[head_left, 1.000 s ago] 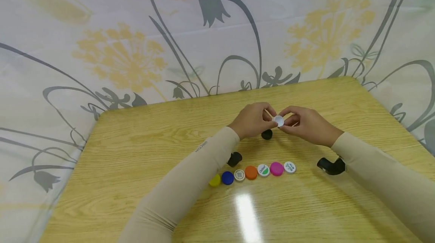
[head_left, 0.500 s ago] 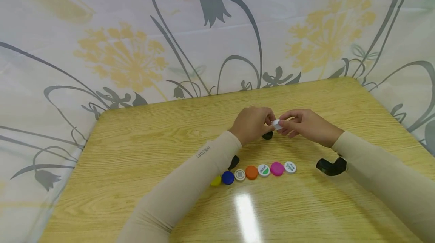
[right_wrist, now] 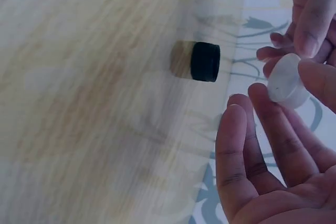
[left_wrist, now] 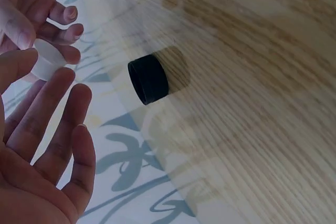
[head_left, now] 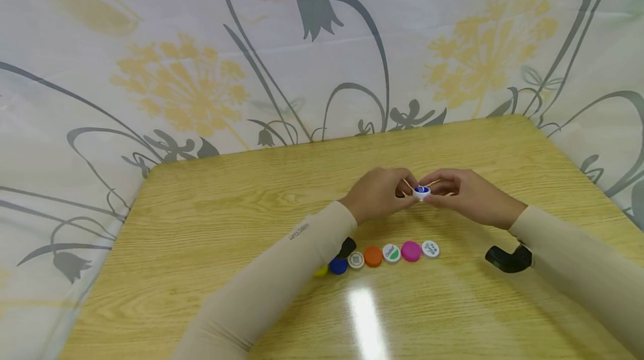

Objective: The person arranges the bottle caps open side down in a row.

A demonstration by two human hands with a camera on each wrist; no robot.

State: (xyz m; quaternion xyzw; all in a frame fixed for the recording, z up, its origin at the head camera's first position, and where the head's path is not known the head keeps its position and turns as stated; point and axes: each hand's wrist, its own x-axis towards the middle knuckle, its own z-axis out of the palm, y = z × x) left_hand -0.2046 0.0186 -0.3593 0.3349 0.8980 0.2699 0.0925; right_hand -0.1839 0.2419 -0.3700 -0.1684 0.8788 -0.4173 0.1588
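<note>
A white bottle cap with a blue top [head_left: 421, 193] is raised over the table between both hands. My left hand [head_left: 379, 194] pinches its left side with thumb and fingertips, while my right hand [head_left: 465, 195] pinches the right side. In the left wrist view the cap's white wall [left_wrist: 48, 60] shows between the fingers; the white underside [right_wrist: 285, 80] faces the right wrist view. On the table just beyond, a black cap [left_wrist: 149, 79] stands apart from the fingers. My left hand mostly hides it in the head view.
Nearer me lies a row of caps, including blue [head_left: 339, 265], orange [head_left: 373, 256], magenta [head_left: 411, 251] and white [head_left: 430, 249] ones. My left sleeve partly covers the yellow cap [head_left: 321, 271]. A flower-printed sheet [head_left: 312, 52] borders the wooden table [head_left: 241, 198].
The hands have turned the white cap over, so its blue top now shows instead of its white inside. Both hands have come slightly nearer and to the right.
</note>
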